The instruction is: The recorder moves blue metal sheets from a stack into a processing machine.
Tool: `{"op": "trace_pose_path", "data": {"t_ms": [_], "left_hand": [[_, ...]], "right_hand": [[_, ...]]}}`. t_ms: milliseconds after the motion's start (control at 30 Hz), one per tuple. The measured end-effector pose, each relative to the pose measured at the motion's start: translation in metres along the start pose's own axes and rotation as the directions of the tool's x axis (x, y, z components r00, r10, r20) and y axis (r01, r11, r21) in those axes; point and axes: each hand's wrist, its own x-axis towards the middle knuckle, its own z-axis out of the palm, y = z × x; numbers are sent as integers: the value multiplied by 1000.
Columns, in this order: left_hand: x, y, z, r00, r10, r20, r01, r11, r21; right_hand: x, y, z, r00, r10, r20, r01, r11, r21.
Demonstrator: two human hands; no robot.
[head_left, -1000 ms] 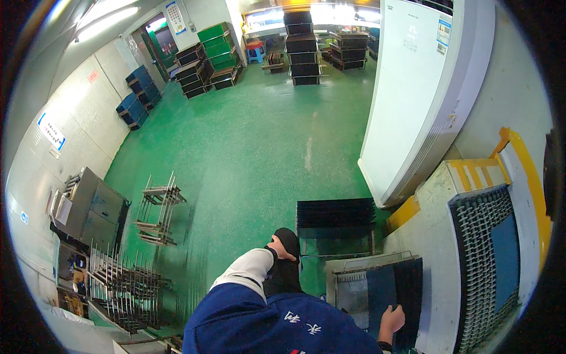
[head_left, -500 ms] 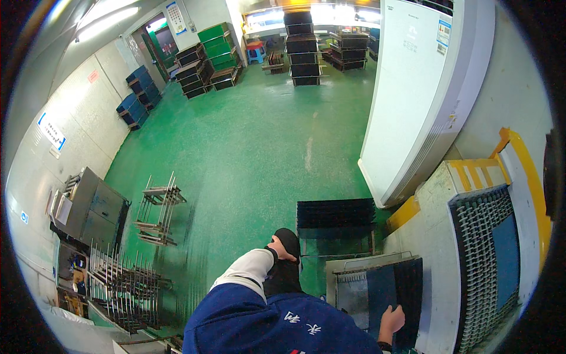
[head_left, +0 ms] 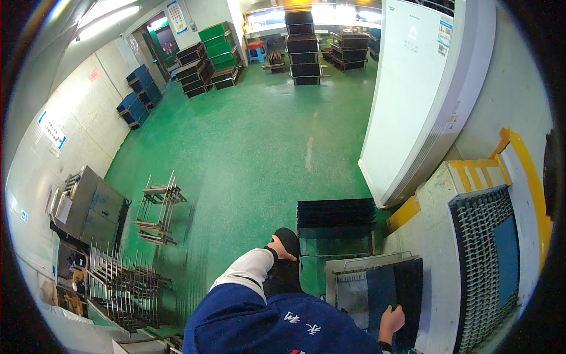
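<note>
My left hand [head_left: 283, 248], at the end of a white sleeve with a black cuff, is closed over a black rounded thing [head_left: 289, 238] that looks like a shoe, beside a dark-clad leg. Its fingers curl along the near side of it. Low at the right, my right hand [head_left: 392, 319] has its fingers bent together in front of a tray-like rack [head_left: 352, 293]. Upright in this rack stand a blue panel [head_left: 382, 283] and darker panels [head_left: 410, 280]. The right hand touches or hovers over the dark panels; whatever its fingers grip is hidden.
A rack of black panels [head_left: 336, 218] stands ahead. Metal frames [head_left: 159, 206] and stacked rods [head_left: 127, 289] are at left. A tall white cabinet [head_left: 407, 88] and a conveyor of metal links [head_left: 486, 248] flank the right. Stacked crates [head_left: 303, 50] stand far off on the green floor [head_left: 236, 135].
</note>
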Motion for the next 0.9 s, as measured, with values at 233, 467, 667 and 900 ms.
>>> {"op": "trace_pose_path", "data": {"t_ms": [233, 467, 667, 900], "left_hand": [[-3, 0, -3, 1000, -9, 28, 10, 1000, -1], [0, -2, 1, 1000, -1, 7, 1, 1000, 12], [2, -6, 4, 1000, 4, 1, -4, 1000, -9], [-1, -4, 0, 1000, -20, 14, 20, 1000, 13]], "right_hand": [[1, 1, 1, 1000, -1, 24, 1, 1000, 0], [-1, 1, 3, 1000, -2, 5, 2, 1000, -4], [-1, 1, 3, 1000, -2, 6, 2, 1000, -10], [-3, -2, 0, 1000, 2, 20, -2, 1000, -5]]}}
